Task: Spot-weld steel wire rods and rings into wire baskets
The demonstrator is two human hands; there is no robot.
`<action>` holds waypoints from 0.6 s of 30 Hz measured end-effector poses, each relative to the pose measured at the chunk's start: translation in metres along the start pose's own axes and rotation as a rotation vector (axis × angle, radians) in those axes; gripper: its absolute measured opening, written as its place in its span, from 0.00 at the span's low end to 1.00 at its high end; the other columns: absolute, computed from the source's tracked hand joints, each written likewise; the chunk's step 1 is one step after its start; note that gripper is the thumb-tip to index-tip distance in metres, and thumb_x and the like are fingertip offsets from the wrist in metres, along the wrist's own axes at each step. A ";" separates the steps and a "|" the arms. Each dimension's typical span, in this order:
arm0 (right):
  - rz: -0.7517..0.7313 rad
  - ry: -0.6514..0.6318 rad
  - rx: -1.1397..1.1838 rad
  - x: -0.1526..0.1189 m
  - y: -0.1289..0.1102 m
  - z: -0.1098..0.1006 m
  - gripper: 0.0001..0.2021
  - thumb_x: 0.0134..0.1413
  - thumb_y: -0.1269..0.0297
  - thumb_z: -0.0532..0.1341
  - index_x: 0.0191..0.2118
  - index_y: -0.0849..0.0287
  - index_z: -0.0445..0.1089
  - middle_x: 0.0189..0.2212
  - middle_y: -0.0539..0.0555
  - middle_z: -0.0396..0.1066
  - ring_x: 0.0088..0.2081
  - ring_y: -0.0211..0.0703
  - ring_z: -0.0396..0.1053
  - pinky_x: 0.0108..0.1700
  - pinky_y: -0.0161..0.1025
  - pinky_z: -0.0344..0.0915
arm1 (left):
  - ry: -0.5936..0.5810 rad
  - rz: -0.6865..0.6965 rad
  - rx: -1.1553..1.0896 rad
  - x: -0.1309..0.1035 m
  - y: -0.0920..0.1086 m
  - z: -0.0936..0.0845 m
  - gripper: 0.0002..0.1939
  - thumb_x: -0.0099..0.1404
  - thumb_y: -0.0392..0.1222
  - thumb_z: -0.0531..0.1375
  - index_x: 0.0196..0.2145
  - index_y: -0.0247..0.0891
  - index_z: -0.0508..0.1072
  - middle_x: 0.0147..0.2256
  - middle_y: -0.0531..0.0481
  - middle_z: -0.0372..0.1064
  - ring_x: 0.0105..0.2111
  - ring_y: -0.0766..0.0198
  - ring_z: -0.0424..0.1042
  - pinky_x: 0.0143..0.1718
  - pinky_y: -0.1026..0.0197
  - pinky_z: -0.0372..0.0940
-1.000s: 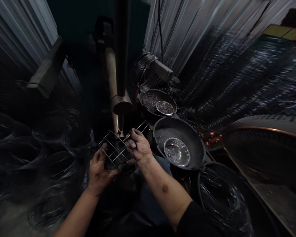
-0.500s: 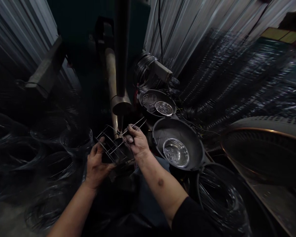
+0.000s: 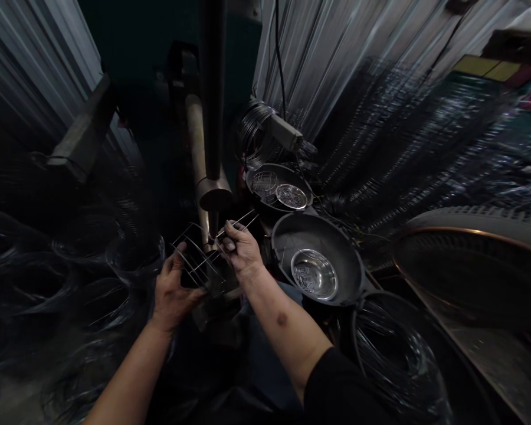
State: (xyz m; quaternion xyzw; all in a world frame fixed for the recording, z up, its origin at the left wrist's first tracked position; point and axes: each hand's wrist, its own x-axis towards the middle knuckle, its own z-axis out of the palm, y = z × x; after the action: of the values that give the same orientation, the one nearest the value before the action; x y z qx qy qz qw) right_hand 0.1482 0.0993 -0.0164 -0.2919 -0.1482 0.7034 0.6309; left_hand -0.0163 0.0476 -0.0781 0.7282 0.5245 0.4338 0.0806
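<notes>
Wire frame (image 3: 196, 267) — one, in two hands (image 3: 243, 252); metal bowls (image 3: 325, 276) — two

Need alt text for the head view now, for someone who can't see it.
The left hand holds a wire frame near the lower end of an upright metal rod, while the right hand pinches thin wires there. To the right, a dark pan holds a shiny bowl of small metal pieces.

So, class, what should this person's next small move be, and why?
Perhaps the right hand should nudge the wires into line with the vertical rod: it pinches them near the rod's lower end, while the left hand grips the wire frame at its left side.
</notes>
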 end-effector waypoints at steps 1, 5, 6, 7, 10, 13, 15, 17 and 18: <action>-0.003 0.002 0.003 0.001 0.000 0.001 0.11 0.45 0.71 0.66 0.29 0.59 0.62 0.14 0.41 0.63 0.12 0.26 0.51 0.17 0.27 0.56 | 0.000 0.001 0.000 0.001 -0.001 0.000 0.50 0.51 0.56 0.67 0.65 0.39 0.51 0.51 0.38 0.64 0.47 0.50 0.71 0.48 0.51 0.67; -0.011 0.016 0.012 0.002 -0.001 0.003 0.10 0.45 0.72 0.66 0.29 0.59 0.61 0.13 0.40 0.61 0.12 0.26 0.49 0.17 0.26 0.55 | -0.011 0.011 -0.003 0.003 -0.003 0.000 0.50 0.49 0.57 0.67 0.64 0.39 0.53 0.52 0.37 0.64 0.47 0.49 0.71 0.47 0.50 0.68; -0.012 0.022 0.014 0.001 -0.002 0.004 0.11 0.45 0.72 0.66 0.29 0.59 0.61 0.13 0.40 0.61 0.12 0.26 0.49 0.17 0.26 0.55 | -0.018 0.006 -0.005 0.003 -0.004 0.000 0.50 0.48 0.57 0.67 0.64 0.39 0.53 0.52 0.37 0.64 0.47 0.48 0.71 0.47 0.49 0.68; -0.011 0.029 0.015 0.001 -0.002 0.004 0.11 0.44 0.72 0.66 0.29 0.59 0.61 0.13 0.40 0.61 0.12 0.25 0.48 0.17 0.26 0.55 | -0.024 0.000 -0.007 0.003 -0.004 0.000 0.50 0.48 0.57 0.67 0.64 0.39 0.54 0.53 0.37 0.64 0.47 0.48 0.71 0.47 0.49 0.68; -0.011 0.036 0.014 -0.002 -0.003 0.006 0.11 0.44 0.71 0.67 0.28 0.59 0.61 0.13 0.40 0.61 0.12 0.25 0.48 0.17 0.26 0.55 | -0.015 0.010 -0.011 0.003 -0.005 0.002 0.49 0.49 0.57 0.67 0.64 0.39 0.54 0.51 0.37 0.65 0.46 0.48 0.71 0.47 0.49 0.68; -0.019 0.031 0.018 -0.003 -0.004 0.008 0.10 0.44 0.71 0.66 0.26 0.60 0.61 0.13 0.39 0.60 0.11 0.25 0.47 0.17 0.27 0.57 | -0.003 0.022 -0.014 0.002 -0.005 0.003 0.49 0.48 0.57 0.68 0.63 0.40 0.55 0.52 0.38 0.65 0.47 0.48 0.71 0.48 0.48 0.68; -0.020 0.041 0.016 -0.004 -0.005 0.009 0.10 0.45 0.72 0.65 0.26 0.59 0.61 0.13 0.39 0.60 0.11 0.25 0.47 0.17 0.26 0.56 | -0.014 -0.004 -0.011 0.003 -0.005 0.003 0.49 0.48 0.56 0.68 0.63 0.40 0.55 0.52 0.38 0.64 0.47 0.47 0.71 0.47 0.47 0.68; -0.016 0.058 0.010 -0.003 -0.005 0.009 0.09 0.45 0.73 0.65 0.27 0.59 0.61 0.13 0.40 0.60 0.12 0.26 0.48 0.17 0.26 0.54 | -0.025 -0.028 -0.010 0.003 -0.004 0.002 0.49 0.48 0.56 0.68 0.63 0.40 0.55 0.52 0.38 0.65 0.46 0.47 0.71 0.47 0.47 0.69; -0.013 0.060 0.004 -0.003 -0.006 0.009 0.09 0.45 0.73 0.64 0.26 0.59 0.61 0.13 0.40 0.60 0.12 0.26 0.49 0.16 0.26 0.53 | -0.023 -0.026 -0.014 0.003 -0.004 0.002 0.50 0.48 0.56 0.68 0.64 0.39 0.55 0.51 0.38 0.65 0.46 0.48 0.71 0.47 0.47 0.68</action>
State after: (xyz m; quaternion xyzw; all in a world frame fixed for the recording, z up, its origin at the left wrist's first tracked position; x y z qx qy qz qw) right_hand 0.1472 0.0986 -0.0051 -0.3109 -0.1297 0.6904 0.6402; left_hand -0.0171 0.0528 -0.0798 0.7259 0.5298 0.4278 0.0974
